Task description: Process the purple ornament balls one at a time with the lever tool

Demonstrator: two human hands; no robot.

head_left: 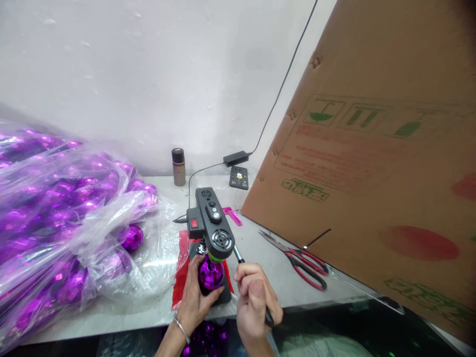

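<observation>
A shiny purple mirrored ball (pixel 211 273) sits under the head of a small black press-like machine (pixel 213 220), which has a red switch on its side. My left hand (pixel 194 292) wraps its fingers and thumb around the ball from the left and front; a metal bangle circles that wrist. The machine's metal lever with a black handle (pixel 268 317) comes out to the right, and my right hand (pixel 256 295) is closed around it. Beneath the machine's base lies a red sheet (pixel 181 285). The ball's contact with the machine head is partly hidden.
Clear plastic bags (pixel 148 267) full of purple balls cover the left side. Red-and-black scissors (pixel 301 263) lie at the right before a large cardboard box (pixel 357 148). Behind stand a dark-capped bottle (pixel 179 168), a power adapter (pixel 236 158) and a black card-like item (pixel 238 178).
</observation>
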